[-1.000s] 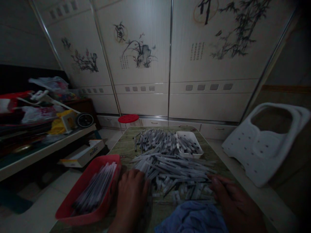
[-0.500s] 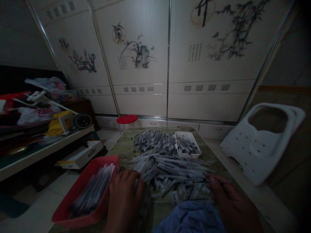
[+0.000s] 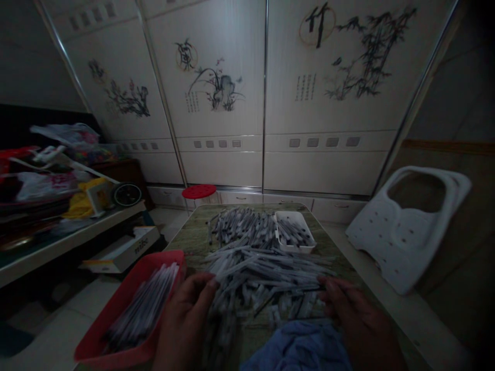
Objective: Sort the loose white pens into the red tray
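Observation:
A big heap of thin translucent pen-like sticks (image 3: 266,263) spreads over the green table (image 3: 189,232). My left hand (image 3: 189,309) is at the heap's left side, thumb and forefinger pinched on the end of a pale stick. At the right edge of the heap, my right hand (image 3: 353,314) has its thumb and fingertips together on the end of a thin dark-tipped stick. A red basket (image 3: 83,340) beside my left hand holds a bundle of similar sticks (image 3: 145,304). Short clear pieces (image 3: 276,312) and a crumpled blue cloth (image 3: 301,348) lie between my hands.
A white tray (image 3: 311,249) with shorter pieces stands at the back right of the table. Beyond it are a red stool (image 3: 199,191) and cabinet doors. A white folding chair (image 3: 398,237) leans at right; a cluttered shelf (image 3: 77,226) stands at left.
My left hand has turned from palm down to a pinch at the heap's left edge. The right hand stays near the heap's right side. The view has shifted slightly.

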Available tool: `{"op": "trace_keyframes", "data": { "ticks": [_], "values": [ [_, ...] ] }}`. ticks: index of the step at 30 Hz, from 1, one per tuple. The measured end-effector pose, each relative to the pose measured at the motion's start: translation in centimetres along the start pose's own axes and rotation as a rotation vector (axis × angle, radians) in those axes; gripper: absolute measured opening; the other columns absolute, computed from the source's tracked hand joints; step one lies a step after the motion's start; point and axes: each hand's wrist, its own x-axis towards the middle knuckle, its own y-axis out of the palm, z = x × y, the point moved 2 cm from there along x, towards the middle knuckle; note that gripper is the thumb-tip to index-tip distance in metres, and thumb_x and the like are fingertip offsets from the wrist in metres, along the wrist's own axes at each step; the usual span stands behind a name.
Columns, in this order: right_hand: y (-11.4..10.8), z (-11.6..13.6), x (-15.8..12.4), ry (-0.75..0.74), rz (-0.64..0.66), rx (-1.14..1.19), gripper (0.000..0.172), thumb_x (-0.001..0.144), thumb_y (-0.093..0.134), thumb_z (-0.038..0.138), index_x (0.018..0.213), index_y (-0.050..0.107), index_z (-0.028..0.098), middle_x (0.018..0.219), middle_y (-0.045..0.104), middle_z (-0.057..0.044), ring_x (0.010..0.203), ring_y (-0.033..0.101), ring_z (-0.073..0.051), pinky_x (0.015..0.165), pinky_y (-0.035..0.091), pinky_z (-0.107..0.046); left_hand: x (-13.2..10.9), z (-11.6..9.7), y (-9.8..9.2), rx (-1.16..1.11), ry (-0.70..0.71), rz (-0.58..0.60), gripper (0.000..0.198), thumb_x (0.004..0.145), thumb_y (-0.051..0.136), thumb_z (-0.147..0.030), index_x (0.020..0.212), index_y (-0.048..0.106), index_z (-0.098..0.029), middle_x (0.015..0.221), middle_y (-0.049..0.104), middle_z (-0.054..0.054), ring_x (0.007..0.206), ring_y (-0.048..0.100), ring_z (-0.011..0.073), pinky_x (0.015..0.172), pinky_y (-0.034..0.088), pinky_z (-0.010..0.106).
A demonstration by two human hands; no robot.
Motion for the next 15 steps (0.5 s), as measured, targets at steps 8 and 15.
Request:
{"op": "trace_keyframes", "data": {
  "ticks": [8, 15],
  "values": [
    [0.5, 1.8, -0.5, 0.148, -0.007, 0.585, 0.051, 0.065, 0.089, 0.058, 0.094, 0.077, 0.018, 0.071, 0.074, -0.002, 0.06, 0.06, -0.014, 0.052, 0.048, -0.023, -0.9, 1.6, 3.6, -0.337, -0.21, 0.242, 0.017, 0.088, 0.069, -0.036, 0.089, 0.07, -0.02, 0.08, 0.068, -0.001, 0.078, 0.058, 0.0152, 0.072, 0.043, 0.023],
    [0.3, 2.3, -0.3, 0.162, -0.023, 0.706, 0.049, 0.064, 0.093, 0.055, 0.091, 0.077, 0.018, 0.069, 0.073, 0.0, 0.058, 0.058, -0.011, 0.051, 0.047, -0.019, -1.7, 1.6, 4.7, -0.429, -0.264, 0.289, 0.016, 0.084, 0.073, -0.034, 0.086, 0.071, -0.018, 0.074, 0.066, 0.0, 0.069, 0.055, 0.0135, 0.065, 0.042, 0.021]
  ]
}}
